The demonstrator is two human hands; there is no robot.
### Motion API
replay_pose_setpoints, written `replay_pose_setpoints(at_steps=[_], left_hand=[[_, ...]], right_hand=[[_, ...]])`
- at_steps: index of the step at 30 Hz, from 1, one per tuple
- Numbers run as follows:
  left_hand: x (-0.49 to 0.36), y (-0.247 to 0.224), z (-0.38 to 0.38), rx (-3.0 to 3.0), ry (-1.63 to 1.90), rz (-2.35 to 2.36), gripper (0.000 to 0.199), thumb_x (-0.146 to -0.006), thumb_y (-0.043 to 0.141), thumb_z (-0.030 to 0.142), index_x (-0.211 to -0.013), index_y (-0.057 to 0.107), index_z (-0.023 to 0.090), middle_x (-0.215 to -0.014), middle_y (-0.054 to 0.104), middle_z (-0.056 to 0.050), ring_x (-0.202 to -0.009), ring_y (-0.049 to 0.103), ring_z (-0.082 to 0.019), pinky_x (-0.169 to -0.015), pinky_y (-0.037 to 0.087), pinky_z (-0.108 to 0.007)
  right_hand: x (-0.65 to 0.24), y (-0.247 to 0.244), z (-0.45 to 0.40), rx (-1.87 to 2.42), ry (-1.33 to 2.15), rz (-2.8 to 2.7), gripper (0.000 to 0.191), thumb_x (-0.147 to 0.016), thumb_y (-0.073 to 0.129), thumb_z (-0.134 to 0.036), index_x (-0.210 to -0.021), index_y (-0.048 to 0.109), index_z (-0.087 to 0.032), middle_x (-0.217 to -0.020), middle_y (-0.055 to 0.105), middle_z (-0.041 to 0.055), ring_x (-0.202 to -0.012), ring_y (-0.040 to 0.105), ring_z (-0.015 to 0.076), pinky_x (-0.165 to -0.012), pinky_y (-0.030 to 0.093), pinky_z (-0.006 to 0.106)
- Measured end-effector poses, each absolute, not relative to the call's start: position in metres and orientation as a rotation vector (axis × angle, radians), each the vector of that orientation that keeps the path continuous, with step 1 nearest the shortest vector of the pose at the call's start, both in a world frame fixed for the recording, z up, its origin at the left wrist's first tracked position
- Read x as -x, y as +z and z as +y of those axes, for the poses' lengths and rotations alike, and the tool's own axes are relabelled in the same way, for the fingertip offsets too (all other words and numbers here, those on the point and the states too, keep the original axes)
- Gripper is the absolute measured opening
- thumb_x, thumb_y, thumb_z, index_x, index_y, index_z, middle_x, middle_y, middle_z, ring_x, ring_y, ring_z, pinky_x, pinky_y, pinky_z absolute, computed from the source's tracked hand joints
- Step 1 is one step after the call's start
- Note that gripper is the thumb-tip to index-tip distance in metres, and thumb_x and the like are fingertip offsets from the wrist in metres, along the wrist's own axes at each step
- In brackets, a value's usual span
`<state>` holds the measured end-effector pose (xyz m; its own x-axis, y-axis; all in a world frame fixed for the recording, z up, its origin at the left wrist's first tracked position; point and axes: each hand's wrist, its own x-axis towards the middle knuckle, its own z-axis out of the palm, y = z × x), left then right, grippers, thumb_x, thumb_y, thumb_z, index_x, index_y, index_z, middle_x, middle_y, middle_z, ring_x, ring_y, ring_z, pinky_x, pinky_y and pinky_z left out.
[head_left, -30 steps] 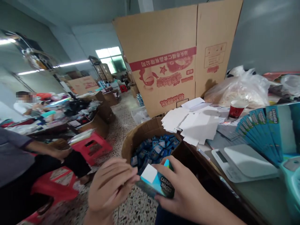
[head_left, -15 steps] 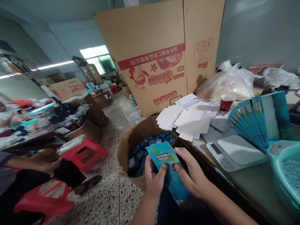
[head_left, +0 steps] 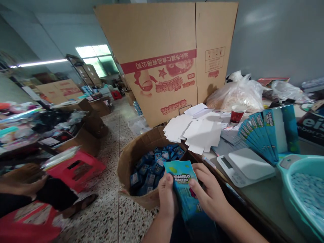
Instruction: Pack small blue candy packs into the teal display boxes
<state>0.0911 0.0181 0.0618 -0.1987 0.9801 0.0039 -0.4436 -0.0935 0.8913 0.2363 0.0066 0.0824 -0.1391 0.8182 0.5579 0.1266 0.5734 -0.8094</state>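
Note:
A blue candy box (head_left: 186,199) printed "CARAMELO MACIZO" stands between my two hands, its top flap up. My left hand (head_left: 167,194) is closed on its left edge, thumb near the top. On the right side, my right hand (head_left: 209,194) grips the box with its thumb on the printed front. Just beyond them is a large round cardboard bin (head_left: 126,179) with many small blue boxes (head_left: 152,168) inside. The lower end of the held box is in shadow over my lap.
Right of my hands, the table holds a white scale (head_left: 246,165), fanned flat blue cartons (head_left: 263,131), white card sheets (head_left: 202,131), a red cup (head_left: 237,114) and a teal basin (head_left: 286,182) of wrapped sweets. A big carton (head_left: 162,37) rises behind. A person sits left near red stools (head_left: 78,168).
The flat-looking carton in my hands is now squared out into a box shape. My left thumb has moved from its front to its left edge. The view has shifted slightly right.

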Motion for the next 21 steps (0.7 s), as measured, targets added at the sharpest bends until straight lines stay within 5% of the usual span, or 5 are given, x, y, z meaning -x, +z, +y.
replay_pose_setpoints(at_steps=[6, 8, 12, 15, 21], left_hand=[[-0.084, 0.071, 0.029, -0.942, 1.608, 1.084, 0.068, -0.083, 0.074, 0.041, -0.147, 0.053, 0.033, -0.142, 0.063, -0.007, -0.131, 0.061, -0.026, -0.107, 0.051, -0.038], [-0.079, 0.073, 0.034, -1.148, 1.498, 1.165, 0.047, -0.088, 0.062, 0.038, -0.133, 0.068, 0.026, -0.145, 0.061, -0.008, -0.141, 0.052, -0.028, -0.114, 0.044, -0.041], [-0.074, 0.073, 0.04, -1.59, 1.302, 1.435, 0.036, -0.092, 0.048, 0.038, -0.089, 0.08, 0.02, -0.119, 0.074, -0.012, -0.123, 0.063, -0.031, -0.111, 0.043, -0.048], [-0.075, 0.074, 0.044, -1.855, 1.173, 1.561, 0.043, -0.096, 0.042, 0.039, -0.07, 0.071, 0.022, -0.089, 0.077, -0.009, -0.096, 0.069, -0.029, -0.108, 0.041, -0.052], [-0.066, 0.113, 0.048, -2.128, 1.264, 1.253, 0.03, -0.086, 0.055, 0.043, -0.066, 0.067, 0.025, -0.074, 0.072, -0.005, -0.089, 0.068, -0.027, -0.12, 0.026, -0.055]], right_hand=[[-0.234, 0.095, 0.021, 1.007, 0.823, -1.677, 0.041, -0.104, 0.048, -0.044, -0.076, 0.065, -0.02, -0.085, 0.063, 0.006, -0.087, 0.061, 0.021, -0.081, 0.05, 0.034], [-0.234, 0.089, 0.029, 1.086, 0.829, -1.602, 0.029, -0.1, 0.055, -0.045, -0.102, 0.07, -0.02, -0.098, 0.068, 0.0072, -0.094, 0.065, 0.0228, -0.085, 0.052, 0.036], [-0.244, 0.084, 0.044, 1.274, 0.634, -1.633, 0.059, -0.091, 0.064, -0.047, -0.143, 0.056, -0.019, -0.142, 0.058, 0.0154, -0.128, 0.059, 0.0306, -0.106, 0.046, 0.046], [-0.257, 0.104, 0.05, 1.383, 0.619, -1.984, 0.034, -0.096, 0.058, -0.047, -0.107, 0.077, -0.021, -0.118, 0.073, 0.013, -0.116, 0.065, 0.0325, -0.103, 0.044, 0.049], [-0.271, 0.163, 0.047, 1.113, 0.647, -2.422, 0.038, -0.096, 0.066, -0.046, -0.069, 0.07, -0.02, -0.075, 0.072, 0.004, -0.078, 0.066, 0.021, -0.079, 0.042, 0.035]])
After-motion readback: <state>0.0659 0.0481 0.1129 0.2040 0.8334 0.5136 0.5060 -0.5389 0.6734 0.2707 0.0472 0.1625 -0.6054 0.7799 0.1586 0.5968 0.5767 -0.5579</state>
